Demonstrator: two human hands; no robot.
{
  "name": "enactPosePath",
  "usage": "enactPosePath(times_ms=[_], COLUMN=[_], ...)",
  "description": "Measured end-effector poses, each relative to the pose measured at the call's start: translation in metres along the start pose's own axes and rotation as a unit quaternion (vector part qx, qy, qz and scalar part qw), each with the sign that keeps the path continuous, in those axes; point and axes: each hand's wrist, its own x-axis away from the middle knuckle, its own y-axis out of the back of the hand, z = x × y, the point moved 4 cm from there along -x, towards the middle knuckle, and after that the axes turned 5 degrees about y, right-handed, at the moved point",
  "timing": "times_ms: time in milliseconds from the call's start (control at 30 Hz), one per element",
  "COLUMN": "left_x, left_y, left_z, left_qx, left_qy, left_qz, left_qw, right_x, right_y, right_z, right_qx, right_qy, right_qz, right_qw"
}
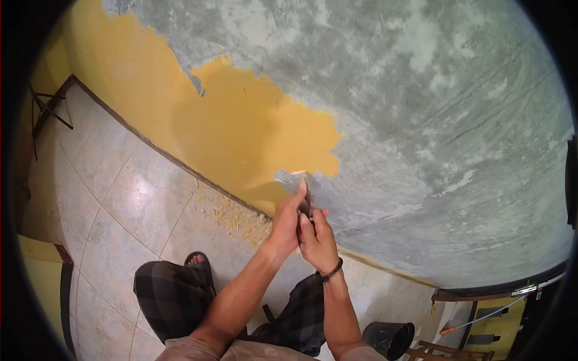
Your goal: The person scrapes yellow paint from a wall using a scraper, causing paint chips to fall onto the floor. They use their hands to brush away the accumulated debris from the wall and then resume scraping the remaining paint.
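My left hand point(288, 221) is closed around a scraper point(306, 206), its thumb stretched up along the tool toward the wall. Just beside it, my right hand point(317, 239), with a dark band at the wrist, grips the lower part of the same scraper. Much of the tool is hidden by my fingers. Its tip meets the wall at the ragged lower edge of the yellow paint point(235, 129). Around and above that paint, the wall shows bare grey plaster point(415, 138) with whitish patches.
Paint flakes point(232, 218) lie along the foot of the wall on the tiled floor point(129, 198). A black bucket point(388, 340) stands at lower right, near a wooden piece of furniture point(448, 352). A thin-legged black stand point(51, 108) is at far left.
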Motion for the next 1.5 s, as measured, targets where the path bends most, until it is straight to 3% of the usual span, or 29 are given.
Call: enactPosePath(times_ms=[200,333,367,467,533,633,733,833,867,900,967,1233,1333,1367,1400,1467,1500], left_x=[-0.004,0.0,0.006,-0.001,-0.003,0.004,-0.016,-0.005,0.001,-0.001,-0.001,0.003,-0.02,-0.014,-0.009,0.001,0.002], left_y=[-0.003,0.001,-0.002,-0.008,-0.008,-0.007,0.012,0.0,0.008,0.013,0.009,0.005,0.015,0.007,0.001,0.002,0.003], left_z=[-0.004,-0.01,-0.008,-0.002,-0.012,-0.008,0.008,-0.045,-0.052,-0.049,-0.026,-0.01,0.007,-0.007,-0.022,-0.05,-0.05], left_qx=[-0.026,-0.036,-0.022,-0.01,-0.002,0.012,-0.02,0.027,0.046,0.061,0.017,-0.006,0.008,0.005,0.006,0.074,0.043], left_qy=[-0.047,-0.044,-0.021,-0.048,-0.058,-0.061,-0.044,-0.068,-0.07,-0.087,-0.07,-0.015,-0.034,-0.057,-0.05,-0.096,-0.077], left_qz=[-0.012,-0.046,-0.062,-0.038,-0.054,-0.058,-0.045,-0.053,-0.059,-0.021,-0.068,-0.07,-0.032,-0.029,-0.029,-0.061,-0.066], left_qw=[0.998,0.997,0.998,0.998,0.997,0.996,0.998,0.996,0.995,0.994,0.995,0.997,0.999,0.998,0.998,0.991,0.994], right_x=[-0.005,-0.004,0.003,0.003,-0.004,0.01,-0.002,-0.04,-0.044,-0.036,-0.019,0.003,-0.001,-0.012,-0.022,-0.041,-0.036], right_y=[-0.003,-0.004,-0.002,0.002,-0.005,0.003,0.0,-0.028,-0.034,-0.035,-0.023,-0.011,0.001,-0.003,-0.01,-0.03,-0.031], right_z=[0.0,-0.005,0.003,0.007,0.003,0.0,0.007,0.009,0.041,0.031,0.005,0.008,0.003,0.0,0.006,0.015,0.017], right_qx=[-0.028,-0.03,-0.035,-0.074,0.011,-0.039,-0.022,-0.004,0.118,0.057,-0.043,-0.041,-0.031,-0.046,0.022,0.049,0.029], right_qy=[0.018,-0.028,-0.076,-0.038,-0.04,-0.114,-0.035,0.072,0.059,0.054,0.001,-0.082,-0.062,-0.018,-0.015,-0.008,0.007], right_qz=[-0.037,-0.038,-0.027,-0.043,-0.059,-0.044,-0.051,-0.001,0.019,-0.005,-0.034,-0.061,-0.042,-0.039,-0.016,0.016,0.008], right_qw=[0.999,0.998,0.996,0.996,0.997,0.992,0.998,0.997,0.991,0.997,0.999,0.994,0.997,0.998,1.0,0.999,1.0])
